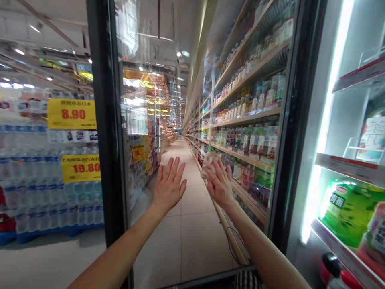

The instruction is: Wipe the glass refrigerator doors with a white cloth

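Note:
In front of me stands a glass door [180, 249] in a black frame [105, 120], swung open from a lit drinks cooler. My left hand [170, 185] is raised toward the glass at mid-height, fingers spread and palm facing away; it holds nothing. Just to its right, my right hand [220, 184] presses a crumpled pale, patterned cloth [210, 161] toward the pane. Part of the cloth shows beyond the fingertips, and the rest is hidden under the hand. Whether the left palm fully touches the glass cannot be made out.
Cooler shelves [349, 166] with a green package [345, 208] stand close on the right. Stacked water bottles [45, 172] with yellow price signs [72, 114] are at left. Through the glass appear a tiled aisle [177, 150] and long shelves of bottled drinks [249, 104].

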The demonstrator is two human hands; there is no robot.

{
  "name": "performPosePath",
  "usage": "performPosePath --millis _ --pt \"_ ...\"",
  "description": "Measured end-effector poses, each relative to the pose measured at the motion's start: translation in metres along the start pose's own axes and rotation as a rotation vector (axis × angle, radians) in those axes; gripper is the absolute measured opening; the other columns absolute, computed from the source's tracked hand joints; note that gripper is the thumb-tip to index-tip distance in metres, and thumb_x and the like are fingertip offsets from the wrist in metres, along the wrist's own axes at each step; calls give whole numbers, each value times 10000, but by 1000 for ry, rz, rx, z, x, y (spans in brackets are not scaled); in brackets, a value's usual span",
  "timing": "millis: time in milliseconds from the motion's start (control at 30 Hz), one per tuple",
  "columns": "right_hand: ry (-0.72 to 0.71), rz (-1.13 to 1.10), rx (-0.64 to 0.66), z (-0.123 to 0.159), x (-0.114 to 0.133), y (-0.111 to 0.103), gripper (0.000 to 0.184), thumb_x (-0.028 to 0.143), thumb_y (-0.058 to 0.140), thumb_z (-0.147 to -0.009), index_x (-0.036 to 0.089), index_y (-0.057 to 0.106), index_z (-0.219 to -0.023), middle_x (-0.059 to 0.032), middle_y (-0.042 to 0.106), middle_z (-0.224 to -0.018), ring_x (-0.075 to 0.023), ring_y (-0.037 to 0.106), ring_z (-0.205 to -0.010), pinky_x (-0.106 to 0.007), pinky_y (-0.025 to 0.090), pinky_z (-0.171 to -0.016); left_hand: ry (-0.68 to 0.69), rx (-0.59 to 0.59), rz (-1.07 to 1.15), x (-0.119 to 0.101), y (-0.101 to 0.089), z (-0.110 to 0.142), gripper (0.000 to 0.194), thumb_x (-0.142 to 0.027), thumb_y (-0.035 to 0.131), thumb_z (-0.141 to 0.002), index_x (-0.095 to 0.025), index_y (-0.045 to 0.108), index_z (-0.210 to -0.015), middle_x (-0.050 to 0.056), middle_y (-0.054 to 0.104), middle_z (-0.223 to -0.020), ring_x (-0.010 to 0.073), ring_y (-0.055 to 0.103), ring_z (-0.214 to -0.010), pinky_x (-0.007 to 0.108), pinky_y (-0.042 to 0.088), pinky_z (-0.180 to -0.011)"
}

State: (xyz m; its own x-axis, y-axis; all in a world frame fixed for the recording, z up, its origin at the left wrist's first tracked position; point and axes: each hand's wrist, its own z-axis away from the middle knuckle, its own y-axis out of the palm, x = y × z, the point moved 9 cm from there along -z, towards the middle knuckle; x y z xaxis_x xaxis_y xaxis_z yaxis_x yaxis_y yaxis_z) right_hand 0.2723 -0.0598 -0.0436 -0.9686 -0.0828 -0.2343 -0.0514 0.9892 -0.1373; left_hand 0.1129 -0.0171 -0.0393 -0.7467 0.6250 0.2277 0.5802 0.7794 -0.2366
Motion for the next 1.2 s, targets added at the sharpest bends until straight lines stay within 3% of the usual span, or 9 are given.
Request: performPosePath --millis 67,167,233,433,667,867,1067,1133,1200 --pt "0 17 0 -2 -5 -3 421 223 444 -803 283 482 -1218 -64 417 -1364 -215 293 -1311 -498 179 -1068 1 -3 -2 0 -1 0 627 -273 482 -817 -194 222 -1382 115 316 -1399 236 195 -1334 474 148 -1077" --pt "414 108 -224 -3 -65 -28 442 255 384 -827 218 439 -1264 -136 371 -1384 -259 315 -1296 -557 209 -1026 1 7 -4 0 -1 0 620 -274 479 -818 -193 230 -1380 114 312 -1402 237 185 -1337 470 145 -1078" --pt "567 129 -296 -5 -78 -32 465 266 366 -832 193 408 -1290 -164 351 -1389 -282 311 -1295 -582 215 -1008 -5 22 -3 0 0 0 612 -281 478 -820 -196 240 -1377 112 309 -1405 235 183 -1338 468 140 -1079" --pt "-2 29 -23 -29 21 5 438 217 425 -818 280 450 -1251 -68 411 -1369 -220 289 -1313 -503 164 -1066 -4 45 -24 2 -1 1 555 -284 465 -830 -176 304 -1351 115 309 -1405 238 175 -1340 464 145 -1078" --pt "484 105 -284 -28 -48 -20 464 256 372 -840 191 397 -1299 -161 341 -1397 -274 284 -1308 -557 190 -1025 -40 32 -46 28 -18 8 548 -287 446 -842 -157 295 -1352 122 358 -1379 223 248 -1320 447 150 -1082" --pt "-41 20 -63 -43 44 9 444 214 421 -818 268 440 -1257 -80 420 -1359 -232 286 -1312 -507 167 -1058 -74 14 -83 52 -34 15 554 -252 451 -834 -155 286 -1354 128 336 -1395 247 233 -1325 470 195 -1064" --pt "338 60 -258 -68 5 -9 476 242 384 -833 190 386 -1306 -150 347 -1394 -278 272 -1311 -550 173 -1030 -75 35 -109 63 -43 24 495 -222 422 -841 -139 327 -1320 126 367 -1381 244 244 -1322 468 231 -1061" --pt "204 25 -180 -76 35 3 475 226 399 -826 207 393 -1301 -127 359 -1393 -267 245 -1323 -538 163 -1041 -67 37 -86 65 -47 25 488 -220 419 -844 -136 322 -1315 130 373 -1376 239 262 -1316 462 253 -1056" --pt "-97 -35 -48 -81 89 20 467 200 426 -812 247 420 -1277 -77 409 -1369 -232 241 -1328 -511 130 -1067 -63 20 -49 68 -56 25 493 -213 420 -845 -135 306 -1317 138 372 -1374 230 272 -1312 444 282 -1049"
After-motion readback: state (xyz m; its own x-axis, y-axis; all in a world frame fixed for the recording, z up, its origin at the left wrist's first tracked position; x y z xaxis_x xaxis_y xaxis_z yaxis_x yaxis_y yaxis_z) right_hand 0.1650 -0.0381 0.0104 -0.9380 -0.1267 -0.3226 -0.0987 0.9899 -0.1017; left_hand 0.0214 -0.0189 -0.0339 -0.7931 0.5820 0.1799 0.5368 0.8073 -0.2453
